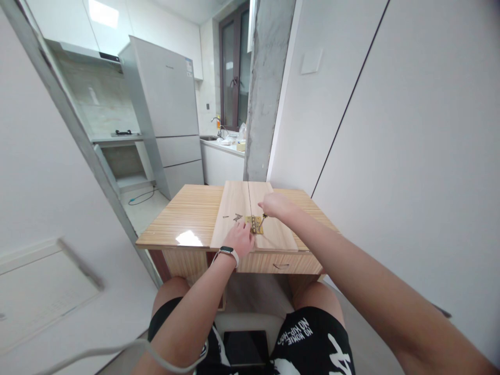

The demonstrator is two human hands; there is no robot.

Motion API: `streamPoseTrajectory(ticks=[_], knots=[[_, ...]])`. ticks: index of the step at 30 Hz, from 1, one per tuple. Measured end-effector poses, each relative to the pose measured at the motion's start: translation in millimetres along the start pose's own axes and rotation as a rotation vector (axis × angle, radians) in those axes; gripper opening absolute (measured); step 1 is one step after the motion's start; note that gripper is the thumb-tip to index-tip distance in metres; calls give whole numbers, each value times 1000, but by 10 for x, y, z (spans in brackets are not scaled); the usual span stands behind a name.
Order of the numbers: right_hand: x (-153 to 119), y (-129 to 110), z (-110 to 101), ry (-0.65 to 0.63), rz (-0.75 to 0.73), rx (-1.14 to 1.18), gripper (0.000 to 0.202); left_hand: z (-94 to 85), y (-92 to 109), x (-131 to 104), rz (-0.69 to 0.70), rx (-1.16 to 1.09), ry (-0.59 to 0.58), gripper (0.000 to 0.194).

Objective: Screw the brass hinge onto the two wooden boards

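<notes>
A brass butt hinge (253,224) lies open across the seam between two pale wooden boards, the left board (230,200) and the right board (279,237). My left hand (239,238), with a white-strapped watch on its wrist, presses its fingertips on the hinge's left side and holds it against the wood. My right hand (275,204) is closed round the handle of a screwdriver (262,223); the handle is mostly hidden in the fist. The shaft slants down to the hinge's right leaf. Left of the hinge lies a small pile of screws (237,216), with one loose screw (225,216) farther left.
The boards rest on a wood-grain desk (183,213) with a drawer (281,264) below. A white wall (390,156) stands close on the right. Behind are a concrete-edged opening, a grey fridge (167,94) and a sink counter (224,161). A pale cable (128,346) crosses my left forearm.
</notes>
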State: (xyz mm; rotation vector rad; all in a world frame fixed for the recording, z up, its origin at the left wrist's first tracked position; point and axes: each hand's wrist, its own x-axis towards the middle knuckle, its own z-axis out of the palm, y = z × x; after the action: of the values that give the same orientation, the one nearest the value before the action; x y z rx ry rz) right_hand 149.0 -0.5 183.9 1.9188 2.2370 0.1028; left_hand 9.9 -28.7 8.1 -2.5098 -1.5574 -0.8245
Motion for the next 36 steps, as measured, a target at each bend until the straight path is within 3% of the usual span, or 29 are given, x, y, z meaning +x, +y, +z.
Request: streamPoseTrajectory(ticks=[4, 15, 18, 23, 27, 31, 36], knots=[[-16, 20, -63, -28, 13, -51, 44, -6, -4, -6, 3, -14, -4, 16], [-200, 52, -39, 80, -500, -143, 23, 34, -36, -5, -20, -34, -27, 19], [-203, 26, -8, 106, -476, -122, 26, 34, -38, -3, -13, -33, -19, 18], [-197, 18, -23, 138, -291, -90, 49, 27, -37, 2, 7, -9, 5, 17], [-198, 11, -78, 50, -204, -71, 46, 23, -35, 0, 3, -4, -11, 17], [-196, 7, -87, 28, -239, -63, 37, 20, -29, -3, 0, -9, -14, 18], [-179, 50, -68, 68, -415, -119, 20, 25, -38, -3, 13, -11, -1, 16]])
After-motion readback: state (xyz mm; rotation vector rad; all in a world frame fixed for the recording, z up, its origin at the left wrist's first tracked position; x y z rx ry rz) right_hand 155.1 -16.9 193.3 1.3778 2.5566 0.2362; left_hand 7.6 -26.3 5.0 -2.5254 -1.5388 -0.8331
